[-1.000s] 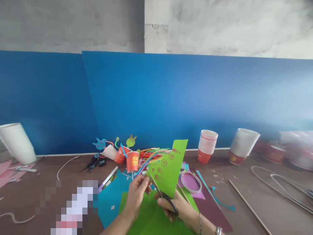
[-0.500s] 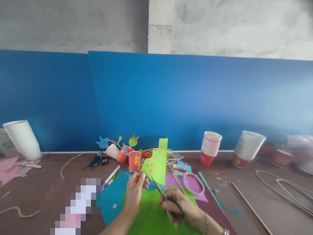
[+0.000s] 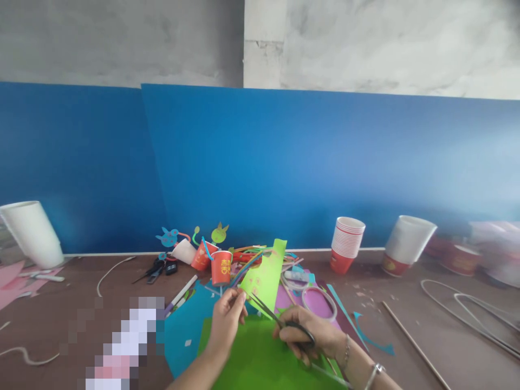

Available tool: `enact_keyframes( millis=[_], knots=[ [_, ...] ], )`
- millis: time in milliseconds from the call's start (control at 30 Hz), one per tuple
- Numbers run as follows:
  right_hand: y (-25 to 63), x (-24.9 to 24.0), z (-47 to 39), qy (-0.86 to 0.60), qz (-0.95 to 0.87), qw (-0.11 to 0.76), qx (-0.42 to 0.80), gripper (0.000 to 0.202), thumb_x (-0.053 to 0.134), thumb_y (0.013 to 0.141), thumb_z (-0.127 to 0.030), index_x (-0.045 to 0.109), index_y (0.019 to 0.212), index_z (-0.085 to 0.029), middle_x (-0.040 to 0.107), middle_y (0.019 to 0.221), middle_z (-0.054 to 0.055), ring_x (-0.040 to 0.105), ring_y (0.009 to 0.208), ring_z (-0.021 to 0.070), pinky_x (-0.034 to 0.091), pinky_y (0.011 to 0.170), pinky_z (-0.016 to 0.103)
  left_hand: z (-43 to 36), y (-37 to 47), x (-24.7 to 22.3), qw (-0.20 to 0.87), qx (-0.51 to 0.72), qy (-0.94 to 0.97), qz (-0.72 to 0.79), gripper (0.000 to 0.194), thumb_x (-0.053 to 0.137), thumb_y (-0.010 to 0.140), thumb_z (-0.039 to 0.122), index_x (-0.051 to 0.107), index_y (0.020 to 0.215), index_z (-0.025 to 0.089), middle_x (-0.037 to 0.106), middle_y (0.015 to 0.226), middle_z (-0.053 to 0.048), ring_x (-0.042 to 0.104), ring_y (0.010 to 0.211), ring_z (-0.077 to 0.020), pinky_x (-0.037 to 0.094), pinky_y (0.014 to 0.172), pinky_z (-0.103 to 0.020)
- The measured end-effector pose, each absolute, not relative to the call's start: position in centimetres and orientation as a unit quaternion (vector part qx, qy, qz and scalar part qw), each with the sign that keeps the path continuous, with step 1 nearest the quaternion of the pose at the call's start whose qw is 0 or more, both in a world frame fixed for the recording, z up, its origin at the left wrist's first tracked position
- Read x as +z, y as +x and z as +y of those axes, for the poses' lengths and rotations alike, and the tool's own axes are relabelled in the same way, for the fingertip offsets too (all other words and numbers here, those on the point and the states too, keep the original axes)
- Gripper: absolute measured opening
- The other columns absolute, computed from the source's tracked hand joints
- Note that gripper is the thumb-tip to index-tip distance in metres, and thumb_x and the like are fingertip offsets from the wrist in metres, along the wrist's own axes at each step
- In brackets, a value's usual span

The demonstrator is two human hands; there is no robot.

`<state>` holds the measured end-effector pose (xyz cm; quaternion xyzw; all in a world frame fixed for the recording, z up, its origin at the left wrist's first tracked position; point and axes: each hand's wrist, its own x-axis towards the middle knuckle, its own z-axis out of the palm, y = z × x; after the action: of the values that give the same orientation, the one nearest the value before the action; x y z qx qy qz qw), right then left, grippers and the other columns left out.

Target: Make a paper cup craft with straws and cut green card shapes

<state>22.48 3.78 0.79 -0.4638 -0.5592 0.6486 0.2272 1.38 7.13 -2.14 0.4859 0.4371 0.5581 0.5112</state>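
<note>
Pinched in my left hand (image 3: 228, 319) is the lower left corner of a light green paper piece (image 3: 268, 281) with small reddish drawings on it. My right hand (image 3: 306, 333) grips black-handled scissors (image 3: 298, 329); their slightly parted blades point up and left, against the paper's lower edge close to my left fingertips. Beneath both hands lies a darker green sheet (image 3: 244, 357), over a blue sheet (image 3: 187, 325). Just behind my left hand stands a red paper cup (image 3: 221, 269) with a blue handle.
Paper-cup crafts (image 3: 182, 252) and dark tools (image 3: 156, 269) lie at back left. A tape roll (image 3: 319, 303), coloured sticks (image 3: 252, 253) and purple paper (image 3: 325, 325) surround the sheets. Stacked cups (image 3: 347, 244) stand at back right, a thin rod (image 3: 414, 344) lies right, and a blurred-out patch covers the left front.
The light green paper has tilted to the right and sunk a little. My right hand with the scissors has shifted slightly right, and the view has moved a little.
</note>
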Motion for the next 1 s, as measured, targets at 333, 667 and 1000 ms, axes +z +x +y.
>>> enact_keyframes(
  millis=[333,667,1000],
  knots=[
    [22.3,0.5,3.7,-0.432,-0.547,0.231,0.679,0.039,0.071,0.068,-0.042,0.066,0.086,-0.008,0.060,0.048,-0.004,0.048,0.029,0.0043,0.024,0.026,0.012,6.5,1.8,-1.6,0.552,0.547,0.477,0.411,0.040,0.071,0.065,0.054,0.061,0.065,0.016,0.054,0.049,0.003,0.047,0.044,-0.0102,0.035,0.041,-0.020],
    [20.1,0.4,3.0,-0.440,-0.560,0.264,0.651,0.044,0.071,0.068,-0.048,0.060,0.089,-0.012,0.062,0.053,-0.002,0.051,0.036,0.0061,0.029,0.030,0.013,5.6,2.4,-1.6,0.585,0.509,0.486,0.402,0.036,0.070,0.067,0.050,0.062,0.064,0.015,0.052,0.054,0.002,0.045,0.047,-0.0103,0.034,0.044,-0.021],
    [18.9,0.0,2.7,-0.467,-0.576,0.286,0.607,0.047,0.068,0.070,-0.058,0.056,0.084,-0.015,0.056,0.050,-0.005,0.048,0.036,0.0050,0.029,0.033,0.013,5.5,2.5,-1.4,0.593,0.507,0.481,0.400,0.036,0.070,0.066,0.050,0.061,0.064,0.016,0.051,0.051,0.003,0.043,0.046,-0.0097,0.032,0.044,-0.021]
  ],
)
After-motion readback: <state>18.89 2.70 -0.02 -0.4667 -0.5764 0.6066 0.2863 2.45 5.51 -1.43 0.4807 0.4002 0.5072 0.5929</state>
